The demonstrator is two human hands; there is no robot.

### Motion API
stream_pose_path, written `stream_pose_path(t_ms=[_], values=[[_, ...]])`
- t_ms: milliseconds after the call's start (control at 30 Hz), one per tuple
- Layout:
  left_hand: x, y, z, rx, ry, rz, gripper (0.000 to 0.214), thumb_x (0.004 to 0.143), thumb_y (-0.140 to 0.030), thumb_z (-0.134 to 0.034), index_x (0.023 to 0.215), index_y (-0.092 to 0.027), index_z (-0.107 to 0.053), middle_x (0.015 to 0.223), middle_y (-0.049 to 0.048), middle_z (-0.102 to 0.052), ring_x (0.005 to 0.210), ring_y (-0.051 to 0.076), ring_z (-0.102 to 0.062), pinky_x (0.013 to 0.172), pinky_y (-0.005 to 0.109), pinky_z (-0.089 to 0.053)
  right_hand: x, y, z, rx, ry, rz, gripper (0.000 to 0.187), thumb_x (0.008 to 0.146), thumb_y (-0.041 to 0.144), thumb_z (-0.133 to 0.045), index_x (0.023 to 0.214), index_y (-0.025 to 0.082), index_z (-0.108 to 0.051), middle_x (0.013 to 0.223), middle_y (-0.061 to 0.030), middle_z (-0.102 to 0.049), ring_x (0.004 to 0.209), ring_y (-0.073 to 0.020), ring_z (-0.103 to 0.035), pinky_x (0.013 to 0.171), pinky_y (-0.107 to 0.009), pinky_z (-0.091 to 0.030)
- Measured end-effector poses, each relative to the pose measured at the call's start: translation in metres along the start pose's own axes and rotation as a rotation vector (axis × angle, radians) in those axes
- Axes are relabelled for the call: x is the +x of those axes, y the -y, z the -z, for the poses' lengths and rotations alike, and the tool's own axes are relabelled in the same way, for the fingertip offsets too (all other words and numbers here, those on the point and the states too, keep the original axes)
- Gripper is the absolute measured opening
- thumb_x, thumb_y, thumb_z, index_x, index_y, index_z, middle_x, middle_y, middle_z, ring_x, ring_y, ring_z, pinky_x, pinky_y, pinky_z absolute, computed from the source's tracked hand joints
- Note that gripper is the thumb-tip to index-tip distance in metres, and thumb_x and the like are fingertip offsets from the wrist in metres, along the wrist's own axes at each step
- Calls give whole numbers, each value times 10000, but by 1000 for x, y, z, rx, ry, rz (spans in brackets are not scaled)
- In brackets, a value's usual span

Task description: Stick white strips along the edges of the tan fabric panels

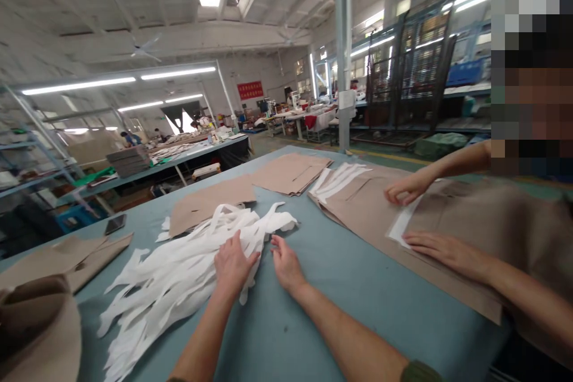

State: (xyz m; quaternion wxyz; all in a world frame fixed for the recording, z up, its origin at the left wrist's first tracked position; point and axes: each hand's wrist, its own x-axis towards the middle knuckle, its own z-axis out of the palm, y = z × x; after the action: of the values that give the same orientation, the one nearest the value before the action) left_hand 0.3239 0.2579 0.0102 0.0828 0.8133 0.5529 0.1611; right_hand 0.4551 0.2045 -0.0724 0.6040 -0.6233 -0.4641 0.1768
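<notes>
A loose heap of white fabric strips (179, 277) lies on the blue-covered table, its ends fanned toward the lower left. My left hand (233, 265) rests on the right part of this heap, thumb stretched out and fingers spread over the strips. Just to the right, my right hand (289, 265) hovers by the heap's edge with its fingers loosely bent; nothing shows between them. Behind the heap lies a brown fabric panel (210, 197), partly covered by the white strips.
At right, a co-worker's hands (441, 250) press a white strip (400, 224) onto a large brown cloth (358, 209). More brown panels (290, 170) are stacked at the table's far side. A phone (115, 224) and folded brown cloth (58, 259) lie left. A metal post (344, 71) stands beyond.
</notes>
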Motion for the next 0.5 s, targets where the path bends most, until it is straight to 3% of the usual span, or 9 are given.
stream_pose_path(t_ms=[167, 333, 500], values=[[14, 8, -1, -155, 125, 49, 455, 904, -427, -643, 1267, -163, -566, 1152, 95, -660, 1050, 251, -639, 946, 488, -501, -2, 7, 4, 67, 30, -38, 332, 971, 367, -595, 1242, 177, -596, 1226, -89, -623, 1047, -221, -631, 904, -446, -541], [5, 8, -2, -401, 240, -88, 315, 943, -391, -606, 1152, -155, -618, 1109, 65, -659, 938, 194, -657, 819, 396, -572, 2, 11, 10, 136, 43, -128, 334, 965, 361, -604, 1242, 174, -593, 1211, -87, -625, 1016, -213, -638, 871, -427, -554], [-18, 4, 8, -512, 182, -161, 310, 943, -393, -605, 1138, -153, -623, 1107, 64, -661, 948, 199, -657, 832, 406, -569, 1, 29, 17, 207, 62, -238, 331, 972, 380, -592, 1219, 159, -598, 1109, -70, -658, 884, -175, -661, 764, -364, -580]])
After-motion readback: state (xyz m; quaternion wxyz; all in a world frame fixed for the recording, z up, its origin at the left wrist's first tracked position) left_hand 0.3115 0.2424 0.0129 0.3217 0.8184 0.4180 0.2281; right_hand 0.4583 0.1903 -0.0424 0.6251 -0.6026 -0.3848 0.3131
